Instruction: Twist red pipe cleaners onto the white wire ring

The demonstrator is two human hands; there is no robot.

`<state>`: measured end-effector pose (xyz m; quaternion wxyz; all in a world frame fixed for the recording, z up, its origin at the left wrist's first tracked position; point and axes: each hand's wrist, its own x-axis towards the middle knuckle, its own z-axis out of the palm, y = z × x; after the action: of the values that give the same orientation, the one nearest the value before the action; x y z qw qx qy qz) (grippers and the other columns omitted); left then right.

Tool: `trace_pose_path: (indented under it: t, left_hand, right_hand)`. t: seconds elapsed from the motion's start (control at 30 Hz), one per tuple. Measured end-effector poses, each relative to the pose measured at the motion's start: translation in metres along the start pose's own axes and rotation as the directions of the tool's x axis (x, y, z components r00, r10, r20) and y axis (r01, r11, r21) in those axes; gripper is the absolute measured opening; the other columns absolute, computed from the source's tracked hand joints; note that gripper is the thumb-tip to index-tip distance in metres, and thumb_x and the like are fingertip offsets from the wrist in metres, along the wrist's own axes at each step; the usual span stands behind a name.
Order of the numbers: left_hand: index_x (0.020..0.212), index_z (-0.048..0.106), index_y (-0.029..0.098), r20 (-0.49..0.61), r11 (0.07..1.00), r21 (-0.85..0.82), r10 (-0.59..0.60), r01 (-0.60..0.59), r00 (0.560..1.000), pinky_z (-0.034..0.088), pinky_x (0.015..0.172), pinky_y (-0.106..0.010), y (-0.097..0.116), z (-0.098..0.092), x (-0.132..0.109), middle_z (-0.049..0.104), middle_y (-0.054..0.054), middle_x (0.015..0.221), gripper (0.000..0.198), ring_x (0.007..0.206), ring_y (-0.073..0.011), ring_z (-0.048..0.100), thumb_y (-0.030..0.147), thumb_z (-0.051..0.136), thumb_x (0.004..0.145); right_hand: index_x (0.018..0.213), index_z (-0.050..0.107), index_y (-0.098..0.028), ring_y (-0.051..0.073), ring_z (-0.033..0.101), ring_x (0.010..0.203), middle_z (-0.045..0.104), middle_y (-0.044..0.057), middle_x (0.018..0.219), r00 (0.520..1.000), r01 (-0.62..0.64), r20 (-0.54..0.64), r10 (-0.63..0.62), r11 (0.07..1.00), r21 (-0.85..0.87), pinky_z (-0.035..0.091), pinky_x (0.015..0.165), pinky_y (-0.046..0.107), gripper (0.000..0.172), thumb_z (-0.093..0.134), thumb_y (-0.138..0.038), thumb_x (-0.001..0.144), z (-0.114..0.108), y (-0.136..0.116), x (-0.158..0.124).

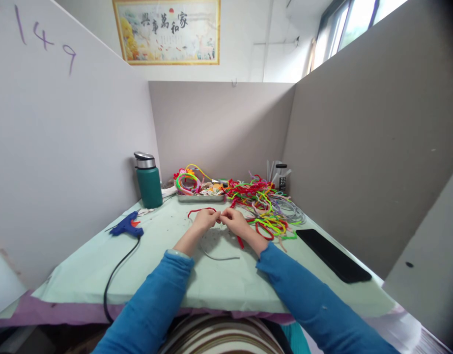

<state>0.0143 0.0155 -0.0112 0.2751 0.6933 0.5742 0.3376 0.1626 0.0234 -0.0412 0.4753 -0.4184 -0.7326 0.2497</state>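
My left hand (205,221) and my right hand (234,222) meet fingertip to fingertip above the middle of the table, both closed in a pinch. A red pipe cleaner (195,211) runs out leftward from behind my left fingers. Between the fingertips shows a tiny whitish bit (221,213), too small to name. What exactly my right fingers grip is hidden. Below my right hand a short red fuzzy piece (240,242) sticks out. Nearer to me, a grey stem (221,258) lies curved on the cloth.
A blue glue gun (127,225) with a black cord lies left, before a green bottle (149,184). At the back stand a metal tray (200,198) of craft pieces and a tangled pile of pipe cleaners (263,196). A black phone-like slab (331,254) lies right. Partitions (222,128) enclose the table.
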Motion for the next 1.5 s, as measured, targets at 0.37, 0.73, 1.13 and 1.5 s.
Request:
trace_pose_path:
  t: [0.37,0.73,1.13,1.5]
  left_hand:
    - [0.088,0.070,0.016,-0.115,0.969,0.097,0.240,-0.229,0.964,0.044,0.065,-0.022,0.002,0.002,-0.001,0.071,-0.004,0.085,0.019,0.068,-0.0126,0.061,0.022,0.058,0.075]
    - [0.092,0.074,0.020,-0.110,0.928,0.166,0.353,-0.333,0.929,0.045,0.084,-0.025,-0.005,0.004,0.006,0.072,-0.005,0.096,0.021,0.090,-0.0170,0.064,0.017,0.059,0.077]
    - [0.087,0.076,0.019,-0.093,0.944,0.196,0.287,-0.265,0.953,0.043,0.079,-0.025,0.005,0.000,-0.001,0.073,-0.007,0.090,0.019,0.084,-0.0192,0.064,0.024,0.060,0.078]
    - [0.081,0.075,0.015,-0.057,0.967,0.148,0.219,-0.209,0.974,0.040,0.068,-0.024,0.000,0.002,0.005,0.072,-0.006,0.078,0.023,0.074,-0.0167,0.060,0.027,0.056,0.077]
  right_hand:
    - [0.063,0.055,-0.017,0.010,0.045,0.049,0.052,-0.003,0.051,0.981,-0.178,-0.060,0.183,0.980,0.085,0.033,0.048,0.021,0.012,0.054,-0.027,0.068,-0.002,0.007,0.006]
    - [0.061,0.054,-0.018,0.010,0.044,0.046,0.050,-0.004,0.048,0.981,-0.170,-0.074,0.180,0.976,0.134,0.032,0.045,0.021,0.014,0.054,-0.030,0.068,-0.003,0.004,0.005]
    - [0.062,0.054,-0.018,0.011,0.046,0.051,0.050,-0.004,0.050,0.992,-0.085,-0.078,0.095,0.989,0.122,0.035,0.049,0.022,0.014,0.055,-0.031,0.068,-0.003,0.007,0.007]
    - [0.065,0.055,-0.018,0.012,0.046,0.055,0.051,-0.003,0.054,0.996,-0.047,-0.072,0.054,0.994,0.101,0.036,0.052,0.022,0.014,0.056,-0.031,0.069,-0.005,0.007,0.006]
